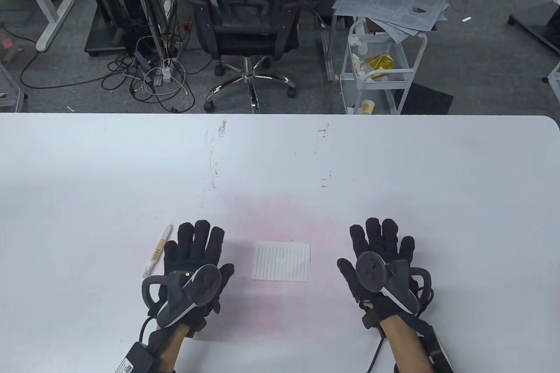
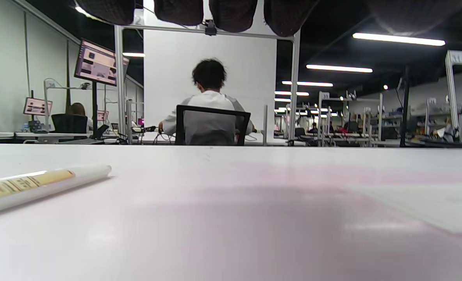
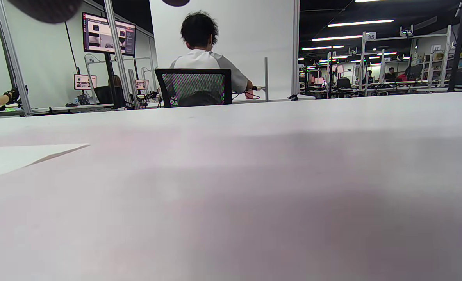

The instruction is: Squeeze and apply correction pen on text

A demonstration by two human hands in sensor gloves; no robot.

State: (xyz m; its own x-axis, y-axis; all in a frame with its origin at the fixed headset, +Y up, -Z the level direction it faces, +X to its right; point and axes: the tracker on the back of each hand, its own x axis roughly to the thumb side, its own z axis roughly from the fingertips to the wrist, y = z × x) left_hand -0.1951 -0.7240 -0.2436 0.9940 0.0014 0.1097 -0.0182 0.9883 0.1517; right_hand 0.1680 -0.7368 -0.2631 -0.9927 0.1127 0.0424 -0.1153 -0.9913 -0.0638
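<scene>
A white correction pen (image 1: 158,249) with a tan label lies on the white table, just left of my left hand (image 1: 194,255). It also shows in the left wrist view (image 2: 35,186), lying apart from the fingers. A small lined paper (image 1: 281,261) lies flat between my hands; its edge shows in the left wrist view (image 2: 430,205) and its corner in the right wrist view (image 3: 20,156). My left hand rests flat on the table, fingers spread, holding nothing. My right hand (image 1: 383,250) rests flat to the right of the paper, fingers spread, holding nothing.
The white table (image 1: 280,163) has faint scuff marks toward its far edge. Beyond the table stand a black office chair (image 1: 247,27) and a white cart (image 1: 380,67) with papers on top.
</scene>
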